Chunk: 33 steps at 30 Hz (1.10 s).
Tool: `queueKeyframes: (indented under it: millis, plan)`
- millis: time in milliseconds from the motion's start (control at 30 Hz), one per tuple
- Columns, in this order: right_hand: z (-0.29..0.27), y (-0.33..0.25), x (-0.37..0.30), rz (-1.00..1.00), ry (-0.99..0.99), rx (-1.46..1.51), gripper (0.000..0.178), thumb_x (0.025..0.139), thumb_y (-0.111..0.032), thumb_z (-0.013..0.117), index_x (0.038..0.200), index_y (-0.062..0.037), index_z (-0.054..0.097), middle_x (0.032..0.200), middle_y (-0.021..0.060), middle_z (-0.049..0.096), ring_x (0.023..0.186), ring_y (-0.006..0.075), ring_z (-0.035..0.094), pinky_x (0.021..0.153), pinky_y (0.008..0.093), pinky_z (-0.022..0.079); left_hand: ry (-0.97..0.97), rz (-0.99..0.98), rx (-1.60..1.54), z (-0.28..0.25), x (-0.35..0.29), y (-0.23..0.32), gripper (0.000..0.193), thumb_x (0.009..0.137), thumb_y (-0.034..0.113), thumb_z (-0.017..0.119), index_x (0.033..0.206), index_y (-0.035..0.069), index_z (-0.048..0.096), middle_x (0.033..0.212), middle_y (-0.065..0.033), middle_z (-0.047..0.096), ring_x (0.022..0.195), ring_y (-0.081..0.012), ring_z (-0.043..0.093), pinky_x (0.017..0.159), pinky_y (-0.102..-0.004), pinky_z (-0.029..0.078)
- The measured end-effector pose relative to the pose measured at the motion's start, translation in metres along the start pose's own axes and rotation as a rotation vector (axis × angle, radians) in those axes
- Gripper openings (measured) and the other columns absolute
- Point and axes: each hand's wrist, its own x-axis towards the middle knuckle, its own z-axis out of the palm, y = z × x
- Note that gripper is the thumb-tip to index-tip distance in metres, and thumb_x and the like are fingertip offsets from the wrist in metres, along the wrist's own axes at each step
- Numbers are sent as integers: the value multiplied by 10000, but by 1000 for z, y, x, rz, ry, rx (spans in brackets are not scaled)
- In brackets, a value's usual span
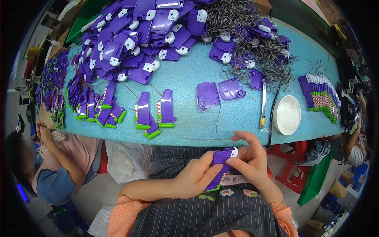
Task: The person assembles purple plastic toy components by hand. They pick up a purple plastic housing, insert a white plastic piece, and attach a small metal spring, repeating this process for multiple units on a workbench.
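Note:
My left hand [198, 173] is closed around a purple plastic toy wing part [221, 158] with a white end, a red-and-white striped edge and a green tip, just off the table's front edge. At its white end my right hand [251, 159] pinches it with the thumb on top, the index finger raised and bent. A thin dark wire [216, 125] runs from near the part up onto the table. Beyond my hands lie two purple shell pieces [208, 96], inner sides up. Farther left are three striped wing parts [167, 108] with green tips.
A large heap of purple and white shells [130, 43] covers the back left, beside tangled dark wire coils [252, 43]. To the right lie a yellow-ended knife [263, 106], a round white dish [287, 115] and a row of wing parts [320, 96]. Another person [65, 166] sits at left.

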Motion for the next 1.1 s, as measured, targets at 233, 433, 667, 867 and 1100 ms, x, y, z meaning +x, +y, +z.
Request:
queueKeyframes:
  millis: [233,433,667,867,1100]
  plan:
    - [-2,11,-2,95,-185,667,180,807,7,649,858,-78,499,899,34,491,842,101,503,704,232,440,31,263,104,1,2,10,280,929,127,463,1149,-31,394,805,-162,620,675,-290,647,587,-348,488]
    - [-2,3,-3,16,-209,496,227,749,-24,681,797,-96,471,794,13,433,784,149,420,715,283,354,3,247,105,6,-1,7,282,904,72,483,1148,-38,394,834,-159,625,715,-232,650,606,-309,487]
    - [-10,-4,-8,-363,-162,-78,183,781,-45,689,821,-38,511,788,54,503,705,132,474,645,267,388,-68,169,98,0,5,12,255,895,64,511,1128,-20,449,857,-128,629,752,-215,644,636,-316,487]
    - [-19,-14,7,-375,-152,-135,205,736,-94,744,813,-18,569,759,61,547,688,144,519,611,269,402,59,319,233,-8,21,32,183,834,59,585,1006,-1,571,868,-125,607,815,-256,608,691,-365,467]
    - [-14,-15,-3,-143,-163,-475,237,762,-143,734,892,15,613,690,80,578,494,109,497,461,256,398,401,398,-124,-21,23,17,187,873,83,590,1012,-32,542,821,-84,617,731,-86,567,610,-250,451]
